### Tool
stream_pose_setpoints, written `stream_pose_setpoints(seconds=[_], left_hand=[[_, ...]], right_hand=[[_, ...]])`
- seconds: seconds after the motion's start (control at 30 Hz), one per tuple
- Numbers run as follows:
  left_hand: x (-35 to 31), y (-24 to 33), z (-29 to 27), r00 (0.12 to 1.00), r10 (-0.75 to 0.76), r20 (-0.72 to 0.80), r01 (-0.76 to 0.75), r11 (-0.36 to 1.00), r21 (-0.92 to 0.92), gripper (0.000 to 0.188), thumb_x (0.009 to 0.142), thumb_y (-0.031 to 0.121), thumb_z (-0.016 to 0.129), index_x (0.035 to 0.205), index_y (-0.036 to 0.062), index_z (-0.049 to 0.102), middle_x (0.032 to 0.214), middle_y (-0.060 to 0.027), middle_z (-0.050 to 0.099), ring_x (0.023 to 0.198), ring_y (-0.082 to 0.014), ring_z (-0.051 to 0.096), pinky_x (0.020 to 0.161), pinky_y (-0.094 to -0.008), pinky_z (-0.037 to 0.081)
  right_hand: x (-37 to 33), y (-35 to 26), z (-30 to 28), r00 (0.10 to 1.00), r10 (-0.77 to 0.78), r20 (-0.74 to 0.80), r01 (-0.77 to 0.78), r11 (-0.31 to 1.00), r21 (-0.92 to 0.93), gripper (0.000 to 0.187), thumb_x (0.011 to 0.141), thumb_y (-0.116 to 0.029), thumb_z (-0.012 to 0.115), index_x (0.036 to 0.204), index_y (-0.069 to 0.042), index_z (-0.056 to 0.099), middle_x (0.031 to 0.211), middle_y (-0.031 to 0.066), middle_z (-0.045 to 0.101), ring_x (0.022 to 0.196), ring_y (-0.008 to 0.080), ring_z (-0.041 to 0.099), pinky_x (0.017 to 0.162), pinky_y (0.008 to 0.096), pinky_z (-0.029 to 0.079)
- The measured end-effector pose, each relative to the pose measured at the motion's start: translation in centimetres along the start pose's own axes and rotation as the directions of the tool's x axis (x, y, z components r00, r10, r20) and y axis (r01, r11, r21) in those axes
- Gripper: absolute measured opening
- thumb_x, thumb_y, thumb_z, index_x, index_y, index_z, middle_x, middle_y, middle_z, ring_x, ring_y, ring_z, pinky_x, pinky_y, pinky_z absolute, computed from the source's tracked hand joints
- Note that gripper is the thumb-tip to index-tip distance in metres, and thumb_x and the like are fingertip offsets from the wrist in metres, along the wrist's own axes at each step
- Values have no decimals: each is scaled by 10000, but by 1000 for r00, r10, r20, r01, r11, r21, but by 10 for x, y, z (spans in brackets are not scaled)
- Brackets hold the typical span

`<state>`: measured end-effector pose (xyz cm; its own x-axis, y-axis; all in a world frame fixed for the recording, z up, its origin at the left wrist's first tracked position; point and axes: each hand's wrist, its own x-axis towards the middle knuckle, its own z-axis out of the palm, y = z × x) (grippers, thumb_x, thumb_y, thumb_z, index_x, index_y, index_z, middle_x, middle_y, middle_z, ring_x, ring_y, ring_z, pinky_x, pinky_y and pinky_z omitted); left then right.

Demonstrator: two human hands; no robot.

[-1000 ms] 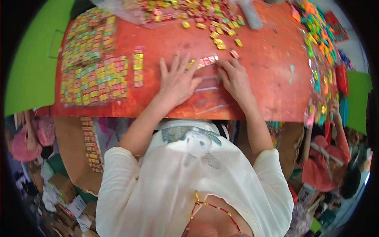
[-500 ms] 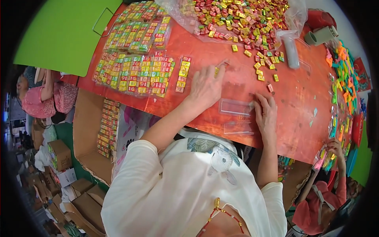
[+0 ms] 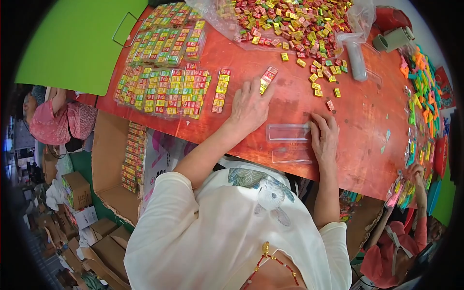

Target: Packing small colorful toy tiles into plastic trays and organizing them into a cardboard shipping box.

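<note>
My left hand [image 3: 250,105] is closed on a narrow clear tray of small red and yellow wrapped pieces [image 3: 270,74], its far end sticking out past the fingers. My right hand [image 3: 325,137] rests on the red table with fingers loosely bent and somewhat apart, at the right end of a clear plastic tray [image 3: 288,132] with nothing in it. Nearer the table edge lies another clear plastic piece [image 3: 291,156]. To the left of my left hand sits a single filled tray [image 3: 222,91].
Filled trays [image 3: 164,91] stand in rows and stacks at the left. A heap of loose wrapped pieces [image 3: 295,24] spills from a plastic bag at the back. A green board [image 3: 72,48] covers the left corner. Another person's hand [image 3: 414,173] works among colourful plastic items at the right.
The tray in my left hand has turned up into plainer view, showing its red and yellow pieces. The left hand has shifted slightly left; my right hand has stayed nearly still.
</note>
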<state>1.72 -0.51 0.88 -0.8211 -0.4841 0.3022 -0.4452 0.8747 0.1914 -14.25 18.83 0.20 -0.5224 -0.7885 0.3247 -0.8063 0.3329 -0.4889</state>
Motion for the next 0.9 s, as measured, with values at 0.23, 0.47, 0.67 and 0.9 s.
stream_pose_setpoints(seconds=[0.23, 0.47, 0.67, 0.9], left_hand=[[-29, -15, -29, 970, -116, -213, 122, 992, 19, 537, 771, 69, 617, 1304, 133, 599, 1172, -205, 513, 972, -363, 551, 785, -465, 496], [-42, -28, -23, 968, -220, -119, 243, 941, 236, 525, 806, 229, 650, 1301, 80, 558, 1234, -214, 509, 1026, -357, 520, 810, -495, 431], [-42, -26, -16, 989, -116, -96, 138, 955, 261, 546, 836, 261, 680, 1359, 160, 557, 1500, -190, 385, 1352, -398, 372, 989, -602, 295], [-21, 9, -7, 999, 44, 17, -42, 993, -113, 490, 870, 228, 647, 1344, 140, 561, 1471, -179, 408, 1364, -386, 376, 1032, -624, 281]], right_hand=[[-4, 2, -1, 1000, -16, -13, 17, 1000, 25, 247, 881, -110, 657, 1123, -64, 681, 1055, 117, 620, 983, 288, 601, 847, 397, 420], [-3, 9, -2, 1000, -19, -3, 19, 998, 53, 252, 876, -105, 653, 1122, -59, 678, 1065, 123, 620, 991, 298, 597, 861, 401, 431], [-14, -22, -38, 976, -183, 119, 185, 983, -5, 521, 813, -257, 710, 1299, -108, 593, 1346, 167, 520, 1200, 351, 518, 981, 484, 380], [-33, -33, -13, 935, -190, 300, 256, 946, -199, 592, 857, -367, 671, 1385, -139, 534, 1504, 132, 421, 1383, 302, 388, 1046, 497, 328]])
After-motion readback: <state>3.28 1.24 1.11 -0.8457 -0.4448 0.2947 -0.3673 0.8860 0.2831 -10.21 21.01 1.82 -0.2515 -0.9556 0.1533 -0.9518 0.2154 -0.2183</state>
